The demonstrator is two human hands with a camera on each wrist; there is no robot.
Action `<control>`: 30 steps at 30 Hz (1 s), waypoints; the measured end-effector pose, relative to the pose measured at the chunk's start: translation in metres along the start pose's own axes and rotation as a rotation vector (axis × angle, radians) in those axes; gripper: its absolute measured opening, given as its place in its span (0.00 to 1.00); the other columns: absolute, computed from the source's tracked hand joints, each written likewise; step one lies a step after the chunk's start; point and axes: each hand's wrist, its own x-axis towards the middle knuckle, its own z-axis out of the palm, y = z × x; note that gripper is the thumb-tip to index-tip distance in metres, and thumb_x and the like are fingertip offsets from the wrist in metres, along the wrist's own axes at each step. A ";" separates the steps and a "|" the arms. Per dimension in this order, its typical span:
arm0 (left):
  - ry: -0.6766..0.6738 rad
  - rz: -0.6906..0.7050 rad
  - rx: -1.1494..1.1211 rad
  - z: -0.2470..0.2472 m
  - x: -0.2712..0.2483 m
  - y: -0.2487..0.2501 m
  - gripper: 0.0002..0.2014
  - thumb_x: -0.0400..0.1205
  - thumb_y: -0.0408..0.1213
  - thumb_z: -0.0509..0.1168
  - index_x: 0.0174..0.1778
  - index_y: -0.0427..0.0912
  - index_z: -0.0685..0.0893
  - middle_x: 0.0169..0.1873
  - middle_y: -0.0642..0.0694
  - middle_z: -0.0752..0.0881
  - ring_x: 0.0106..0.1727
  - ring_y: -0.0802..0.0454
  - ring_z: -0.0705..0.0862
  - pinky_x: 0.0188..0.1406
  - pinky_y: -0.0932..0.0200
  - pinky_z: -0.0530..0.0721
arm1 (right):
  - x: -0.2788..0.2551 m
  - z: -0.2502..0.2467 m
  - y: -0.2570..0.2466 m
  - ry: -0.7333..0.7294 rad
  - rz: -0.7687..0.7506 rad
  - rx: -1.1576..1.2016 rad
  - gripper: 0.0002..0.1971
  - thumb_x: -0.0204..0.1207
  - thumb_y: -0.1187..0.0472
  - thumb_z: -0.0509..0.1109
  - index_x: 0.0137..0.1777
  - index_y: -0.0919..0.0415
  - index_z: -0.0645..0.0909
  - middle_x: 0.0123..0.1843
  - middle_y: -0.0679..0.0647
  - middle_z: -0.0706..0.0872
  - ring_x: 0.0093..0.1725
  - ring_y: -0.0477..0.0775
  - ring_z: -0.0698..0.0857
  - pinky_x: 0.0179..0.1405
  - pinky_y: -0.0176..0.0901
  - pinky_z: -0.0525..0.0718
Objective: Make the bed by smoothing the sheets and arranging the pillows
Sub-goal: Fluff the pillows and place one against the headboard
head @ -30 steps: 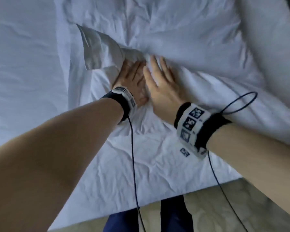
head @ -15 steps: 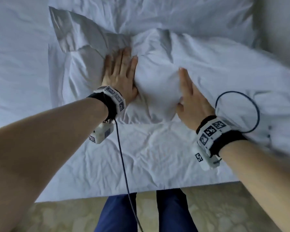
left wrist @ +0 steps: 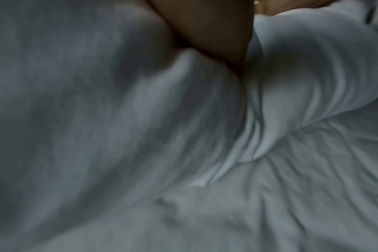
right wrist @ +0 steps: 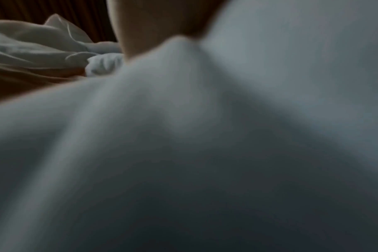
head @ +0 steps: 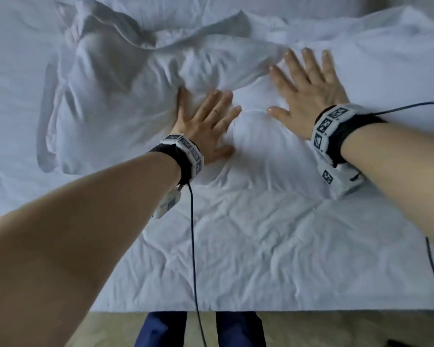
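On the pillow (head: 140, 101), left hand (head: 206, 126) and right hand (head: 308, 96) flat, fingers spread.

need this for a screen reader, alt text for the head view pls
Two bare hands, left hand and right hand, press flat with spread fingers on a rumpled white pillow lying on a wrinkled white bed sheet.

Head cam looks down on bed (head: 236, 259); wrist cams skim sheets, v. close.
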 end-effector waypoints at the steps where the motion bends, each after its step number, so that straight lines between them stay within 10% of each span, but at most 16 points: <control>1: -0.025 -0.011 -0.009 0.007 0.006 -0.001 0.43 0.78 0.73 0.42 0.86 0.57 0.41 0.86 0.48 0.43 0.86 0.47 0.43 0.70 0.13 0.42 | 0.005 0.008 -0.005 -0.001 0.014 0.019 0.40 0.78 0.29 0.35 0.86 0.49 0.38 0.87 0.57 0.39 0.86 0.64 0.40 0.82 0.67 0.37; 17: 0.112 -0.137 0.058 -0.043 0.032 -0.073 0.48 0.77 0.71 0.48 0.86 0.50 0.39 0.85 0.39 0.40 0.86 0.41 0.44 0.75 0.20 0.46 | 0.026 -0.010 0.011 0.078 0.019 0.177 0.42 0.73 0.30 0.46 0.84 0.38 0.35 0.88 0.55 0.39 0.86 0.62 0.43 0.81 0.71 0.40; 24: -0.310 -0.199 -0.039 -0.056 0.082 -0.148 0.57 0.67 0.84 0.39 0.83 0.51 0.31 0.81 0.40 0.65 0.82 0.39 0.62 0.77 0.23 0.42 | 0.061 -0.015 0.034 -0.092 0.141 0.246 0.51 0.66 0.20 0.51 0.82 0.37 0.29 0.87 0.59 0.46 0.85 0.66 0.50 0.80 0.73 0.45; 30: -0.160 -0.128 -0.078 -0.028 0.076 -0.145 0.39 0.74 0.76 0.46 0.71 0.50 0.65 0.61 0.41 0.80 0.59 0.38 0.82 0.59 0.43 0.79 | 0.068 -0.001 0.023 0.019 0.138 0.164 0.41 0.68 0.29 0.49 0.72 0.55 0.72 0.56 0.59 0.81 0.56 0.63 0.79 0.61 0.59 0.72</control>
